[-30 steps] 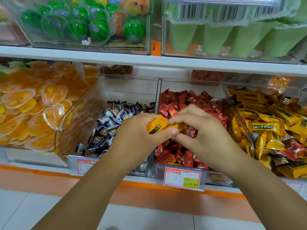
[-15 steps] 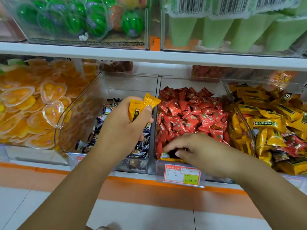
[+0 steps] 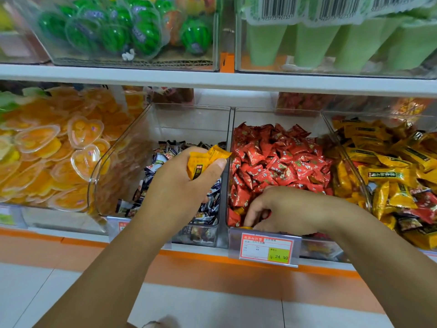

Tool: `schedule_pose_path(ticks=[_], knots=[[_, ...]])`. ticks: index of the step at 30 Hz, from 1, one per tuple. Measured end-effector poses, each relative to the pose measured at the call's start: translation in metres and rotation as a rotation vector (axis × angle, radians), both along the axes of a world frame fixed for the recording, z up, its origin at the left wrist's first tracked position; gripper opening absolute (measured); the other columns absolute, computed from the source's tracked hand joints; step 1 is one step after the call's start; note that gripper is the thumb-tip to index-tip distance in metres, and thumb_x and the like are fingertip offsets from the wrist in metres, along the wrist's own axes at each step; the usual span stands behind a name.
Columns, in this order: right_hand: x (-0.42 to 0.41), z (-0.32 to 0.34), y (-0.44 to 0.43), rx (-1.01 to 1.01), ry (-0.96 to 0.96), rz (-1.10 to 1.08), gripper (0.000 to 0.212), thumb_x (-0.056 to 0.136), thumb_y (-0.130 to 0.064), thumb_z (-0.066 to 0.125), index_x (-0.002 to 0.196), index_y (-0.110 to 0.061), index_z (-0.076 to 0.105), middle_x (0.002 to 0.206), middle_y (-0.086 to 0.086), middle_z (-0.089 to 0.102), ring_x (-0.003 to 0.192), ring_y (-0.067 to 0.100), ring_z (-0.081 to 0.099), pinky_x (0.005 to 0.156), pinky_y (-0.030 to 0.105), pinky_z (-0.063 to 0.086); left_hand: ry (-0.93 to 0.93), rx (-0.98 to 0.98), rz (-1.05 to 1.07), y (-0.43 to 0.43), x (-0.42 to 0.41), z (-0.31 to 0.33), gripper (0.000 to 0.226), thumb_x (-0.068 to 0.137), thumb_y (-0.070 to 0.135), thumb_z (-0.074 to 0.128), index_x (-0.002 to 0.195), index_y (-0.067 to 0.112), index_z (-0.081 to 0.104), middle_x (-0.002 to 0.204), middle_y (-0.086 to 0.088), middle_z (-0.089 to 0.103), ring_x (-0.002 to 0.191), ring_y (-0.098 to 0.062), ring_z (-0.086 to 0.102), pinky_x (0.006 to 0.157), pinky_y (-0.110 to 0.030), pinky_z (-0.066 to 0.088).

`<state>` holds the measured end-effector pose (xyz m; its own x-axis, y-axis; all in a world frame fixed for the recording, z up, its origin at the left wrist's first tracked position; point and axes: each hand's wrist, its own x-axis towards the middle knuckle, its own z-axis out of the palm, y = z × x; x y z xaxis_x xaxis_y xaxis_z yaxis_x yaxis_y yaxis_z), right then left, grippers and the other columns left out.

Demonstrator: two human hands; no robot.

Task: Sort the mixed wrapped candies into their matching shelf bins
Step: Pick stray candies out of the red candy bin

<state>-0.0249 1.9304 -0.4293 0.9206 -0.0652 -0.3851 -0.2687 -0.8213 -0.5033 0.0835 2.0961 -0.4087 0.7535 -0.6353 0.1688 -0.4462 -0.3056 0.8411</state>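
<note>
My left hand grips a bunch of yellow wrapped candies, held above the clear bin of dark-wrapped candies. My right hand reaches down into the front of the red candy bin, its fingers curled among red candies beside a yellow piece at the front wall; whether it pinches anything is hidden. To the right, a bin of yellow candies also has some red and dark pieces mixed in at its front.
A bin of orange heart-shaped jelly cups stands at the left. The upper shelf carries bins of watermelon-shaped sweets and green cone packs. A price tag hangs at the red bin's front.
The hands were together over the red bin, passing yellow candy. My left hand then rose left with the candies, and my right hand dropped into the bin's front corner.
</note>
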Motion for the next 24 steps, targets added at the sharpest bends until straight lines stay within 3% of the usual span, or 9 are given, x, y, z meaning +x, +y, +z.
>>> schedule_pose_path(ticks=[3,7,13,16,20,22,24], knots=[[-0.003,0.0,-0.002,0.038,-0.041,-0.029,0.011,0.088,-0.025,0.068,0.096,-0.029,0.073,0.084,-0.021,0.062,0.087,-0.003,0.059,0.073,0.011,0.045,0.052,-0.007,-0.002,-0.001,0.002,0.002,0.023,0.088,0.048,0.056,0.079,0.027,0.058,0.063,-0.009,0.062,0.044,-0.002,0.055,0.052,-0.018,0.046],[-0.009,0.001,-0.005,0.236,-0.083,-0.088,0.015,0.087,-0.018,0.069,0.096,-0.03,0.07,0.092,-0.017,0.067,0.078,-0.01,0.058,0.068,0.007,0.041,0.168,-0.07,-0.015,-0.003,-0.001,0.008,0.024,0.086,0.045,0.06,0.082,0.021,0.061,0.064,-0.005,0.068,0.043,-0.002,0.054,0.043,-0.013,0.041],[-0.011,-0.003,-0.005,0.278,-0.028,-0.088,0.028,0.092,-0.023,0.063,0.117,-0.035,0.063,0.098,-0.017,0.058,0.079,-0.005,0.049,0.074,0.011,0.043,0.205,-0.105,0.008,-0.009,0.001,0.005,0.021,0.094,0.033,0.056,0.084,0.017,0.064,0.07,0.007,0.07,0.047,-0.001,0.058,0.044,-0.011,0.042],[-0.012,-0.002,-0.007,0.454,-0.177,-0.229,0.023,0.091,-0.017,0.063,0.112,-0.028,0.066,0.092,-0.01,0.06,0.08,0.001,0.056,0.074,0.017,0.046,0.232,-0.132,0.014,-0.009,0.003,0.005,0.016,0.095,0.028,0.056,0.087,0.017,0.064,0.057,0.008,0.063,0.044,-0.002,0.052,0.044,-0.013,0.042],[-0.013,0.007,-0.009,0.793,-0.457,-0.468,0.032,0.084,-0.002,0.066,0.113,-0.018,0.064,0.085,0.002,0.06,0.079,0.016,0.065,0.069,0.024,0.053,0.171,-0.085,-0.043,-0.006,-0.003,0.005,0.01,0.083,0.04,0.066,0.092,0.035,0.067,0.05,0.01,0.054,0.044,-0.005,0.05,0.043,-0.013,0.041],[-0.009,0.011,-0.002,0.855,-0.593,-0.519,0.037,0.08,0.003,0.068,0.113,-0.013,0.062,0.087,0.003,0.061,0.075,0.015,0.065,0.073,0.024,0.053,0.165,-0.076,-0.075,-0.006,-0.009,0.006,0.019,0.076,0.043,0.072,0.093,0.044,0.065,0.049,0.008,0.052,0.043,-0.005,0.049,0.042,-0.012,0.04],[-0.004,0.011,0.01,0.852,-0.702,-0.514,0.039,0.077,0.007,0.07,0.11,-0.012,0.059,0.09,0.004,0.062,0.076,0.013,0.063,0.074,0.022,0.053,0.17,-0.091,-0.087,-0.01,-0.014,0.007,0.01,0.074,0.041,0.075,0.081,0.041,0.068,0.05,0.006,0.052,0.042,-0.004,0.046,0.041,-0.009,0.038]])
